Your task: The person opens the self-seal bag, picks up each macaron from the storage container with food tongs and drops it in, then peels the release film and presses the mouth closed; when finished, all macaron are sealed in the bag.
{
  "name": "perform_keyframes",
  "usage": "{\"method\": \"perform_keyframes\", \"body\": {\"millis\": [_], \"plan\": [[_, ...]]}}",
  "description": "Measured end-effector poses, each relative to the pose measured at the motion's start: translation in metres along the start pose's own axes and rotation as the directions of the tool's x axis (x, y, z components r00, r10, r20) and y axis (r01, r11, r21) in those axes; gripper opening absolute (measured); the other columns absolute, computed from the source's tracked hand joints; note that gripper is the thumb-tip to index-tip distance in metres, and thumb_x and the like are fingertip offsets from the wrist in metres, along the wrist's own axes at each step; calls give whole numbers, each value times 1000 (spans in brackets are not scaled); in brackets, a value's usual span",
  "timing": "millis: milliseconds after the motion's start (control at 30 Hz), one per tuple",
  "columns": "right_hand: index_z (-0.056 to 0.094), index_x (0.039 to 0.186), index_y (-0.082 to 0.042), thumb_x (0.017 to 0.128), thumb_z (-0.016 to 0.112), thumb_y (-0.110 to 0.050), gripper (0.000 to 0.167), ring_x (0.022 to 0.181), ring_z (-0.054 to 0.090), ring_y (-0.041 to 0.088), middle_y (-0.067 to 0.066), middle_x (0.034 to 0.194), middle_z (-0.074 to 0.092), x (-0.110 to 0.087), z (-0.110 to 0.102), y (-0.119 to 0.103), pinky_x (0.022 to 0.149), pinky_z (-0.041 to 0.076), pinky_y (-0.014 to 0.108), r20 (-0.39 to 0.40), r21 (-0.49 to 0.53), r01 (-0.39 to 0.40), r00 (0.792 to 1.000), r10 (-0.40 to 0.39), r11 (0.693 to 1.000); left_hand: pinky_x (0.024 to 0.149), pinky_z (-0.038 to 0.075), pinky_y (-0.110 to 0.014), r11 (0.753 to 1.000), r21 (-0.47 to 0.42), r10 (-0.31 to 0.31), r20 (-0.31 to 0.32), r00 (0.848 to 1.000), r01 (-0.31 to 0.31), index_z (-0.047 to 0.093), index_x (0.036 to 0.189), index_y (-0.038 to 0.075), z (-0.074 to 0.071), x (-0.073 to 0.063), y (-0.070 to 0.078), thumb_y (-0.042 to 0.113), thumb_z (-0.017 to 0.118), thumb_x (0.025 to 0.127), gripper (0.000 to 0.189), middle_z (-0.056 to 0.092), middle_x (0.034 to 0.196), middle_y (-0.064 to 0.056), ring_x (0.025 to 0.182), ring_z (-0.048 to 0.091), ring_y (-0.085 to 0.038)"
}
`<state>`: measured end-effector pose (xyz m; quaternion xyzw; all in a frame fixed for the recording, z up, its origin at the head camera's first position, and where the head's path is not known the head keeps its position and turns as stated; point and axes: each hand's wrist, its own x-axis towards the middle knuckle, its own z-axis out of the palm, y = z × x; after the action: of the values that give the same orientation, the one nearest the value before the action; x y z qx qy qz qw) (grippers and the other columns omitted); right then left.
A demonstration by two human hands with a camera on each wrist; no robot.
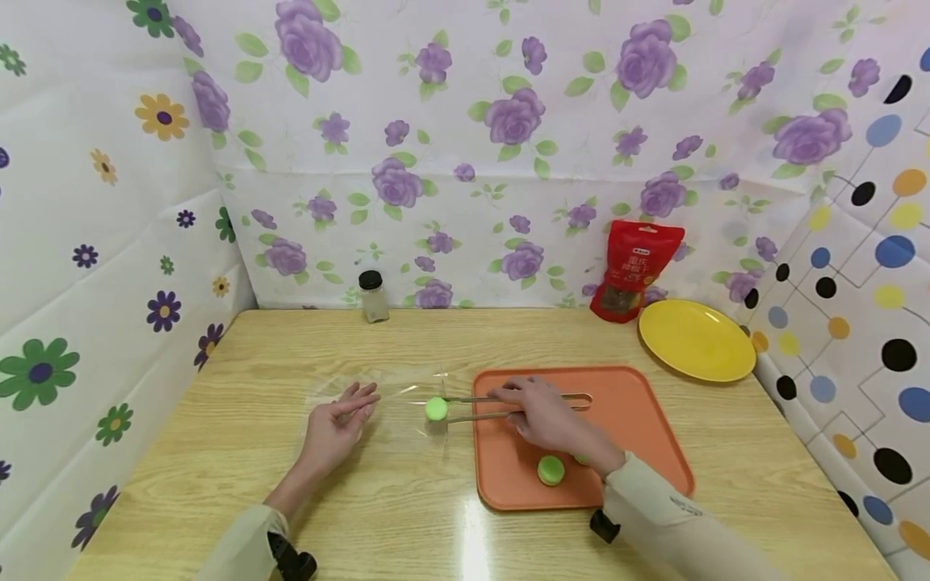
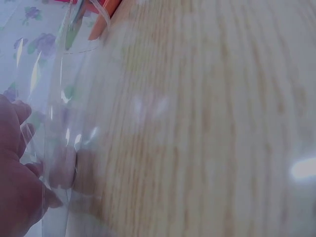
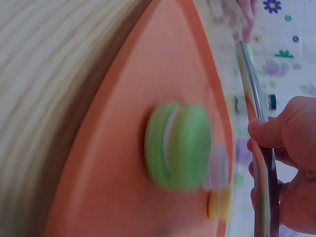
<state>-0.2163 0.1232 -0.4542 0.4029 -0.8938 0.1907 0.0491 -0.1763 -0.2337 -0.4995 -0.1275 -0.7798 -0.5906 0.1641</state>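
An orange tray [image 1: 508,476] lies on the wood-grain counter [image 1: 407,524], and above it the right hand [image 1: 541,413] grips a pair of metal tongs [image 3: 253,94], thumb on one side and fingers on the other. The tips of the tongs reach past the tray's left rim and hold a bright green macaron [image 1: 436,409] between them, so that piece is just left of the tray, at the near end of a clear plastic bag [image 1: 400,420]. The bag spreads out on the tray's left side, and the left hand [image 1: 337,428] is at its far end from the tray, fingers partly bent and thumb close to them; I cannot tell whether they pinch the film. On the tray itself a second green macaron [image 1: 550,470] sits toward the near edge, with another green piece [image 1: 582,460] beside it, mostly hidden by the right forearm. The right wrist view also shows a pale lilac piece [image 3: 217,168] and a yellow one [image 3: 217,205] on the tray, both blurred. A yellow plate [image 1: 697,339] lies beyond the tray's far right corner, a red pouch [image 1: 639,262] stands behind the tray near that plate, and a small black-lidded jar [image 1: 374,305] stands behind and left of the tray.
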Motion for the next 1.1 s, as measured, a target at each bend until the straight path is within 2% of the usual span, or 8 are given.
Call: {"method": "perform_keyframes", "body": {"millis": [133,333,500,600,700,833,1100], "plan": [[64,135,-11,95,68,-4,41,105,56,39,11,124,61,17,11,-12,75,49,54,36,-2,-26,999,26,1000,94,43,-13,1000,2,-6,3,1000,6,72,104,-13,-1,0,0,-14,64,91,15,63,122,-29,134,38,-52],[66,130,-10,94,69,-5,37,102,58,36,12,121,64,38,27,-28,75,50,51,27,-3,-8,1000,8,1000,100,37,-12,1000,3,-23,5,1000,23,72,104,-13,-1,-1,3,-12,65,91,15,63,123,-28,135,38,-50],[68,127,-9,93,71,-7,35,98,58,34,11,120,66,54,38,-40,71,51,47,-1,-5,0,1000,0,1000,106,33,-16,1000,-2,-25,8,1000,25,72,104,-12,-1,-1,1,-13,65,90,15,63,123,-27,135,38,-50],[69,124,-6,92,74,-8,33,95,59,33,12,119,67,61,45,-45,72,52,45,-32,5,10,999,-10,1000,108,32,-18,1000,-11,-29,12,1000,29,72,105,-12,-2,0,0,-13,65,90,16,63,124,-27,136,37,-50],[70,122,-4,91,74,-8,32,95,60,33,13,117,69,64,52,-49,78,51,45,-51,17,7,999,-6,1000,107,33,-17,999,-16,-35,17,999,35,73,105,-11,-1,0,0,-13,65,91,17,63,125,-27,137,36,-49],[71,119,-4,90,75,-9,30,91,61,31,11,112,71,70,59,-52,77,51,43,-68,-3,6,998,-6,1000,105,34,-16,1000,-7,-20,16,1000,20,72,105,-12,0,-1,1,-14,64,91,17,63,124,-27,136,37,-49],[72,105,-7,87,79,-12,20,84,60,27,2,91,74,80,69,-56,73,51,42,-120,-58,43,992,-50,997,110,34,-32,999,33,6,-5,1000,-6,72,104,-13,1,-1,1,-13,66,89,16,64,122,-27,133,42,-49]]}}
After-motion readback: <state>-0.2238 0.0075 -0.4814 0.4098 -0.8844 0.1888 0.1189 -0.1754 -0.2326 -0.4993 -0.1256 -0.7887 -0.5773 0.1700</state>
